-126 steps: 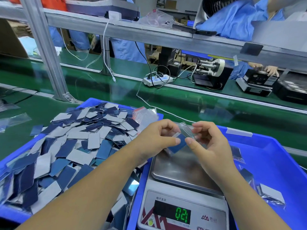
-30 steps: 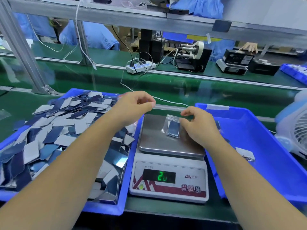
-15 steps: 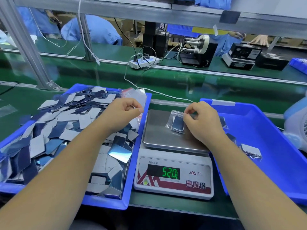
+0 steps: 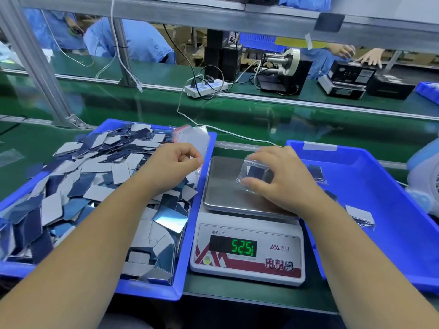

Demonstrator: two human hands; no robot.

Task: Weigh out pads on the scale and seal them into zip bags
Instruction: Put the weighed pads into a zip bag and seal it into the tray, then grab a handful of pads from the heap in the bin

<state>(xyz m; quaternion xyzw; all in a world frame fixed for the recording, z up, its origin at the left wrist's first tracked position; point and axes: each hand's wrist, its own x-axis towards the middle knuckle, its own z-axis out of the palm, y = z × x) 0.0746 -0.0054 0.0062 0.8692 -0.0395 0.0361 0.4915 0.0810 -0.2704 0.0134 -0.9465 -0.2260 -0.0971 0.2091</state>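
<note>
A steel-topped digital scale [image 4: 223, 186] stands between two blue bins, and its green display [image 4: 244, 247] reads about 52.5. On the pan lies a clear zip bag [image 4: 253, 173] with dark blue pads inside. My right hand [image 4: 282, 181] grips this bag, thumb at its near edge and fingers over its far edge. My left hand [image 4: 171, 162] hovers over the right end of the left bin [image 4: 190, 233] with its fingers curled; I see nothing in them. That bin is heaped with loose blue and grey pads [image 4: 95, 176].
A stack of empty red-topped zip bags [image 4: 192, 136] lies at the left bin's far right corner. The right bin [image 4: 380, 233] holds a few filled bags [image 4: 360, 216]. A white cable [image 4: 237, 135] runs behind the scale. A fan [image 4: 425, 176] sits at the far right.
The scale reading rose from about 52.0 to about 52.5. My right hand closed its thumb and fingers round the bag on the pan. My left hand stayed curled over the left bin.
</note>
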